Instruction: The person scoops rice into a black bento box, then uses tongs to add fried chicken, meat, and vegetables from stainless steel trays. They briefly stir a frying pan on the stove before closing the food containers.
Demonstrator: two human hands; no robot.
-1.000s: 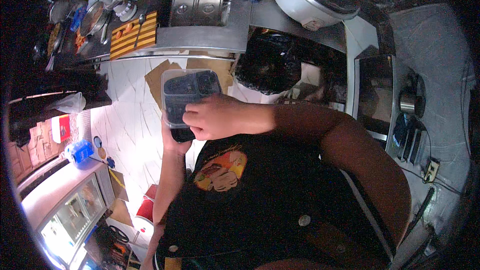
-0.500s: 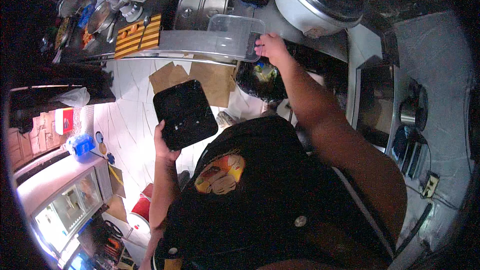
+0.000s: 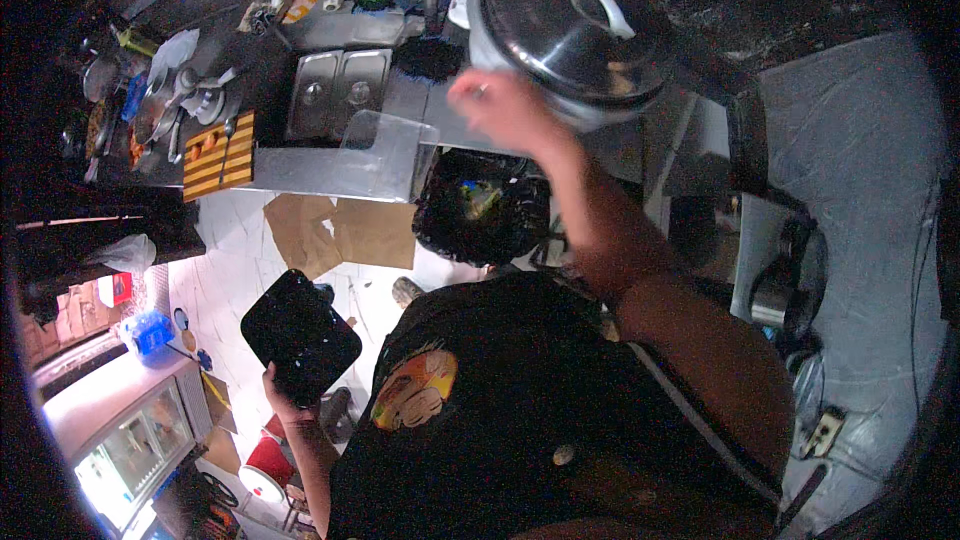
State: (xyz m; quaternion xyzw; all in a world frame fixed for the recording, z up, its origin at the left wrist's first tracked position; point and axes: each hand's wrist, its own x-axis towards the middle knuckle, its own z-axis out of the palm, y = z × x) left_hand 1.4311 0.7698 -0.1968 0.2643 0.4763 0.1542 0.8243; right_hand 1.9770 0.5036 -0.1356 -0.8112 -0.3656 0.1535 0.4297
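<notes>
1 steel counter (image 3: 300,172) runs across the far side of my view, with a lidded cooker (image 3: 540,30) on it at right. The black container (image 3: 300,335) is at lower left, the clear lid (image 3: 385,152) near the counter's front edge. I see the left hand (image 3: 292,408) gripping the container's near edge, fingertips partly hidden. The right hand (image 3: 505,112), blurred before the cooker, looks empty; how far its fingers spread, I cannot tell.
</notes>
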